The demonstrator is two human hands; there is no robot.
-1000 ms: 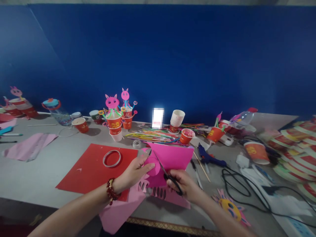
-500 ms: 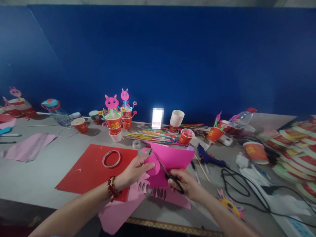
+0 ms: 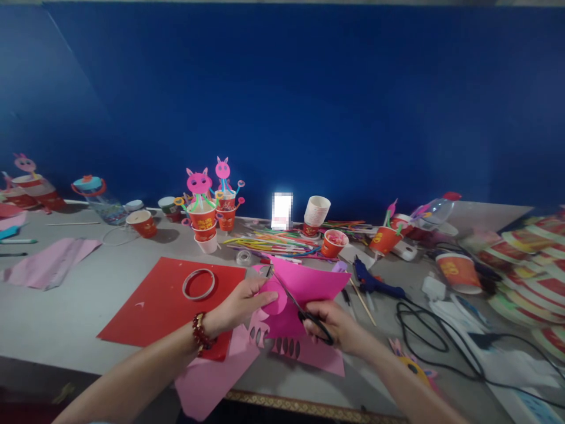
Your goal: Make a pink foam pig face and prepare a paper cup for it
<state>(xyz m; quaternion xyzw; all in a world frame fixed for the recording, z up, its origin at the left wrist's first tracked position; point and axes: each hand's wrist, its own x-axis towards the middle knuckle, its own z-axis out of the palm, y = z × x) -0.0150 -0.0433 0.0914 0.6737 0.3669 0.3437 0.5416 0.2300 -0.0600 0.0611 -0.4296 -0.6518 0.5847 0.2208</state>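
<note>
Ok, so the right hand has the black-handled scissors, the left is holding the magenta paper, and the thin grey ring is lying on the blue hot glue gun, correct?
Not quite: the head view shows the thin grey ring lying on the red sheet. The right hand does have the black-handled scissors, and the left hand holds the magenta paper.

A grey table (image 3: 106, 282) bears red paper (image 3: 168, 312) and cups (image 3: 142, 225).

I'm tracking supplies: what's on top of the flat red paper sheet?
A pale grey ring and small pale scraps lie on the red paper sheet. The person's left arm crosses its lower right; anything beneath is hidden.
</note>
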